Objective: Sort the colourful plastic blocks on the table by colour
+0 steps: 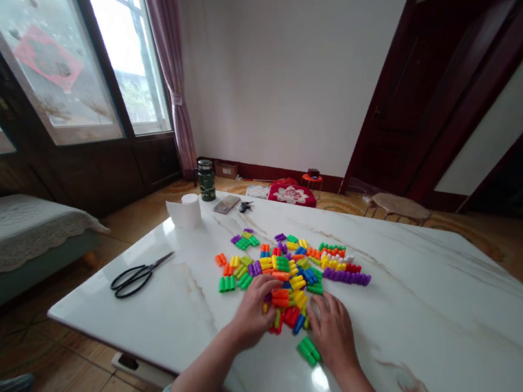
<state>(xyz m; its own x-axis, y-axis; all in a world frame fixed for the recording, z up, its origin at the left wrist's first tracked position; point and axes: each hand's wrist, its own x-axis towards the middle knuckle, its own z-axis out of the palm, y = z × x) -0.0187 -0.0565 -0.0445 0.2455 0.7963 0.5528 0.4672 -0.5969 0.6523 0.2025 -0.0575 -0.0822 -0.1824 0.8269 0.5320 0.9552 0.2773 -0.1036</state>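
Colourful plastic blocks [298, 281] lie in a loose pile on the white marbled table [410, 316]. At the pile's near left edge, my left hand [254, 309] has its fingers curled against some blocks; what they hold, if anything, is hidden. My right hand [331, 327] rests at the near right edge, fingers apart, touching the side of the pile. Just in front of it, nearer the table edge, lies a green block [308, 351]. Behind the pile to the right are rows of joined blocks, among them a purple row [346, 277].
Black-handled scissors [139, 275] lie on the left of the table. Toward the far left corner stand a white paper roll [189, 211] and a dark green bottle [207, 180], with a phone [227, 204] and keys [246, 206] beside them. A round stool [398, 206] stands beyond.
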